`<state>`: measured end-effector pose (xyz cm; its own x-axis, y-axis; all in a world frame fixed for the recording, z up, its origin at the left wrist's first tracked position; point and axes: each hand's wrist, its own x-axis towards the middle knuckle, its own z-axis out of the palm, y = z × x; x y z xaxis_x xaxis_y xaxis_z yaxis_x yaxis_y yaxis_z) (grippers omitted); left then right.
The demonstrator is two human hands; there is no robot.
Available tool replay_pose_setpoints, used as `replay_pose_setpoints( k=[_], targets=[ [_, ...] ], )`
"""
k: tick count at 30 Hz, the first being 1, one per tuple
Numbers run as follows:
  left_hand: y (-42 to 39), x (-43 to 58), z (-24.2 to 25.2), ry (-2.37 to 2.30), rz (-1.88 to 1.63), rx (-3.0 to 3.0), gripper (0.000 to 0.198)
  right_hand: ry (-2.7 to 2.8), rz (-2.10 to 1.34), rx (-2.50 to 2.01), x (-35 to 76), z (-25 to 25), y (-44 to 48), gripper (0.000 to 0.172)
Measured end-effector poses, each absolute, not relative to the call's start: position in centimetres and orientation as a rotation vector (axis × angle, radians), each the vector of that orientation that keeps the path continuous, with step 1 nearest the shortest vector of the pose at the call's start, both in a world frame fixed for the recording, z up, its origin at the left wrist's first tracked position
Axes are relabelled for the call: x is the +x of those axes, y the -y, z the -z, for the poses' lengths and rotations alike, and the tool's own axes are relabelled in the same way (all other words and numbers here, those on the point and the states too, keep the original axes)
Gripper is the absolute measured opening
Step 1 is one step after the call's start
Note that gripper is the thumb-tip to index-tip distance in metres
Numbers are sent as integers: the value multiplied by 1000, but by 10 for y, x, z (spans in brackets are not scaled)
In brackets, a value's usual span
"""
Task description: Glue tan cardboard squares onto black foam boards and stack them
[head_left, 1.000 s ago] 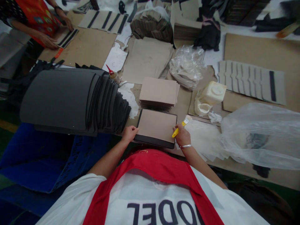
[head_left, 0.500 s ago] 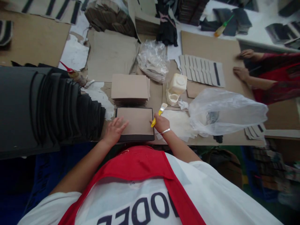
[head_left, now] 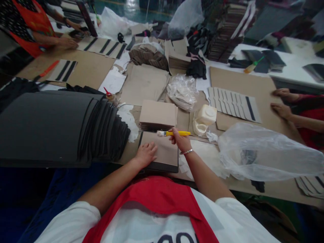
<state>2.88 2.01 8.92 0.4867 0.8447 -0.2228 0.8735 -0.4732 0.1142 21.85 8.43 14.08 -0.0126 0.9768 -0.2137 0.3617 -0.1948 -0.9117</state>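
Note:
My right hand [head_left: 180, 140] is closed around a yellow-handled paintbrush [head_left: 183, 133], its pale bristles pointing left above the work. Beneath it lies a tan board [head_left: 165, 150] on a black sheet [head_left: 164, 167], whose dark border shows along the edges. With fingers spread, my left hand [head_left: 146, 154] rests flat on the left part of that board. Just beyond is a stack of tan boards [head_left: 158, 113]. To the right of the stack stands a cut-open cream plastic jug [head_left: 206, 116].
Large black sheets [head_left: 48, 125] are piled at left. A clear plastic bag [head_left: 268, 152] lies at right, and a crumpled one [head_left: 182, 91] sits behind the jug. A co-worker's hands [head_left: 282, 103] are at far right; another person [head_left: 40, 30] works at upper left.
The brush has swung from upright beside the board to horizontal over its far edge. My left hand has shifted further onto the board. The camera view has tilted up and left.

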Motion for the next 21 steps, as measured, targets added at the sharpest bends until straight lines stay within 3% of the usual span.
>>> replay_pose_setpoints(
  k=[5, 12, 21],
  targets=[
    [-23, 30, -89, -1470, 222, 2485, 57, 1450, -1324, -1554, 158, -109, -103, 28],
    [-21, 28, -95, -1480, 212, 2488, 53, 1759, -1023, -1702, 186, -97, -102, 29],
    [-21, 31, -93, -1478, 256, 2481, 50, 1467, -962, -1904, 297, -122, -70, 32]
  ],
)
